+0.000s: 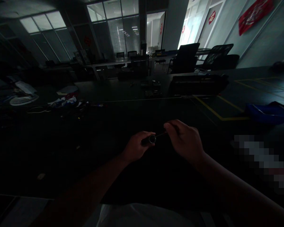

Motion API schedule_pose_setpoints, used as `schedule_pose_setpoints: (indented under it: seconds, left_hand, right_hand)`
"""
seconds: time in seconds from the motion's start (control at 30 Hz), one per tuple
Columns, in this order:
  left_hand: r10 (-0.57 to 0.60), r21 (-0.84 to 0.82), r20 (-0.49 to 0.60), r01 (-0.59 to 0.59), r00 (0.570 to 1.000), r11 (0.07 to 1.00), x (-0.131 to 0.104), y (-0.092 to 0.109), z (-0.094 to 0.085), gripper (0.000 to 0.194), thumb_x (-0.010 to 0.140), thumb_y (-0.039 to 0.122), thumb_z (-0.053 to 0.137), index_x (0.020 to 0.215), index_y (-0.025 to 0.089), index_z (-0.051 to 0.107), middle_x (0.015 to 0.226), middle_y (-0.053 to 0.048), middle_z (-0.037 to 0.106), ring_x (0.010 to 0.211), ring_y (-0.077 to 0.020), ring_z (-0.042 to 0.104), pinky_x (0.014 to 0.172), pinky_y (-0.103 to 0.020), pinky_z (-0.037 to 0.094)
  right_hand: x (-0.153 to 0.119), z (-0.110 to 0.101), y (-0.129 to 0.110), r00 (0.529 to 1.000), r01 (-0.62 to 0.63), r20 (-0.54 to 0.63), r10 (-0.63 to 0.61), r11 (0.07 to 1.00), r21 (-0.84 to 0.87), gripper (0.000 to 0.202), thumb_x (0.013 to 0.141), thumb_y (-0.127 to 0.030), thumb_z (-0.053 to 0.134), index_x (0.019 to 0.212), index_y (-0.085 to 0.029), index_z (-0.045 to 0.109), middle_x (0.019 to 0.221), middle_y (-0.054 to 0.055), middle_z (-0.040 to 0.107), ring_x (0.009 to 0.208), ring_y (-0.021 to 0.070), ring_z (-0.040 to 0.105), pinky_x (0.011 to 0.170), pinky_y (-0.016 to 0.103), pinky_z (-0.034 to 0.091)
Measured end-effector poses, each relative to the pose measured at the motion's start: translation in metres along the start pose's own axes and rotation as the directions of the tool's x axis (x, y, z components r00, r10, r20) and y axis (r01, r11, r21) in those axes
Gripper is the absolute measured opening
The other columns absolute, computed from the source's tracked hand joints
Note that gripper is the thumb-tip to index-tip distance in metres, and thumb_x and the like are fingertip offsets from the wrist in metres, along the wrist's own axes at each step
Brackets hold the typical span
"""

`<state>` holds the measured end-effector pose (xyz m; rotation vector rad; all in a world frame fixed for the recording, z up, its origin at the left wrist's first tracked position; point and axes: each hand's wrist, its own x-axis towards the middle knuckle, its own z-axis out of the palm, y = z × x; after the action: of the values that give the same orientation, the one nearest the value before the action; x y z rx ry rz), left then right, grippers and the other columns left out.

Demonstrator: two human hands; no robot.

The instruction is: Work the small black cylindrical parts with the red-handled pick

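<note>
My left hand (137,145) is wrapped round a dark cylinder with a round, shiny end (152,138), which looks like a small flashlight, though the dimness hides its exact kind. The round end faces toward me and to the right. From beside it a thin dark cord or strap (161,134) runs to my right hand (183,138). There my thumb and fingers pinch the other end of this thin piece. Both hands are held above the dark tabletop (123,119), a short way apart.
At the left lie cluttered items with a white round-edged object (23,100) and crumpled packaging (69,100). A blue bag (269,113) rests at the right near yellow tape lines (222,119). A long black object (198,84) lies farther back, with office chairs (186,56) behind it.
</note>
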<state>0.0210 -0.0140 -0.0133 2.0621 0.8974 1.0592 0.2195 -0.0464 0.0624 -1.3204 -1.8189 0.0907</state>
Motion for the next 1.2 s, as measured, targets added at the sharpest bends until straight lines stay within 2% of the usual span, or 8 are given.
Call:
schedule_pose_setpoints:
  seconds: [0.17, 0.3, 0.63, 0.83, 1.0, 1.1, 1.13, 1.2]
  left_hand:
    - [-0.028, -0.003, 0.007, 0.028, 1.000, 1.000, 0.001, 0.000, -0.001, 0.043, 0.080, 0.010, 0.078, 0.120, 0.023, 0.068, 0.117, -0.004, 0.070, 0.108, -0.0190, 0.066, 0.099, -0.033, 0.050]
    - [-0.069, 0.020, -0.031, 0.069, 0.997, 0.997, 0.002, 0.001, -0.003, 0.043, 0.080, 0.010, 0.077, 0.120, 0.023, 0.068, 0.115, -0.005, 0.071, 0.107, -0.0203, 0.067, 0.098, -0.035, 0.051]
    - [-0.043, 0.015, -0.005, 0.043, 0.999, 0.999, 0.001, 0.002, 0.000, 0.042, 0.081, 0.012, 0.077, 0.120, 0.023, 0.068, 0.117, -0.005, 0.071, 0.109, -0.0207, 0.067, 0.099, -0.036, 0.052]
    - [-0.072, 0.038, -0.025, 0.073, 0.997, 0.997, 0.002, 0.004, -0.003, 0.042, 0.080, 0.012, 0.078, 0.120, 0.023, 0.068, 0.114, -0.005, 0.071, 0.106, -0.0204, 0.067, 0.097, -0.036, 0.052]
    - [0.061, 0.066, 0.016, -0.062, 0.998, 0.996, 0.002, 0.006, -0.001, 0.039, 0.083, 0.015, 0.077, 0.119, 0.025, 0.068, 0.115, -0.005, 0.072, 0.107, -0.0208, 0.066, 0.099, -0.038, 0.050]
    - [0.076, 0.065, 0.043, -0.078, 0.996, 0.995, 0.004, 0.005, -0.001, 0.039, 0.085, 0.017, 0.074, 0.123, 0.026, 0.067, 0.119, -0.006, 0.071, 0.111, -0.0213, 0.065, 0.101, -0.039, 0.049]
    - [0.044, 0.065, 0.038, -0.047, 0.998, 0.997, 0.004, 0.005, -0.002, 0.040, 0.086, 0.017, 0.074, 0.123, 0.026, 0.066, 0.119, -0.006, 0.070, 0.111, -0.0214, 0.065, 0.101, -0.039, 0.049]
    - [-0.026, 0.068, 0.020, 0.024, 0.999, 0.997, 0.005, 0.005, -0.003, 0.041, 0.085, 0.017, 0.075, 0.124, 0.026, 0.066, 0.118, -0.005, 0.070, 0.111, -0.0213, 0.065, 0.101, -0.038, 0.049]
  right_hand:
    - [-0.002, -0.001, 0.000, 0.994, 0.100, 0.044, -0.101, 0.995, 0.022, 0.025, 0.099, -0.026, 0.043, 0.109, -0.019, 0.064, 0.088, 0.006, 0.074, 0.071, 0.0174, 0.069, 0.065, 0.029, 0.048]
    - [-0.002, -0.002, 0.002, 0.990, 0.122, 0.072, -0.124, 0.992, 0.038, 0.029, 0.098, -0.025, 0.041, 0.119, -0.018, 0.060, 0.088, 0.007, 0.072, 0.069, 0.0185, 0.067, 0.065, 0.031, 0.047]
    - [-0.005, 0.000, -0.002, 0.998, 0.050, 0.039, -0.052, 0.997, 0.061, 0.024, 0.100, -0.027, 0.042, 0.117, -0.020, 0.057, 0.077, 0.002, 0.066, 0.065, 0.0172, 0.064, 0.062, 0.031, 0.044]
    - [-0.005, 0.006, 0.005, 0.997, -0.071, 0.002, 0.073, 0.968, 0.240, 0.011, 0.095, -0.031, 0.052, 0.101, -0.022, 0.055, 0.083, 0.002, 0.065, 0.072, 0.0170, 0.063, 0.065, 0.031, 0.046]
    - [0.006, 0.012, 0.019, 0.954, -0.283, 0.046, 0.296, 0.837, 0.468, 0.028, 0.098, -0.043, 0.047, 0.089, -0.021, 0.063, 0.068, -0.001, 0.058, 0.065, 0.0160, 0.058, 0.064, 0.032, 0.045]
    - [0.011, 0.019, 0.029, 0.851, -0.494, 0.215, 0.479, 0.593, 0.636, 0.029, 0.094, -0.044, 0.052, 0.080, -0.021, 0.062, 0.067, -0.001, 0.056, 0.062, 0.0149, 0.055, 0.061, 0.031, 0.045]
    - [0.012, 0.021, 0.031, 0.828, -0.514, 0.222, 0.515, 0.539, 0.667, 0.026, 0.093, -0.042, 0.055, 0.081, -0.021, 0.062, 0.070, 0.000, 0.057, 0.063, 0.0146, 0.055, 0.063, 0.031, 0.046]
    - [0.011, 0.022, 0.031, 0.850, -0.437, 0.108, 0.515, 0.577, 0.690, 0.027, 0.094, -0.043, 0.053, 0.080, -0.021, 0.061, 0.068, -0.001, 0.056, 0.062, 0.0139, 0.054, 0.062, 0.030, 0.044]
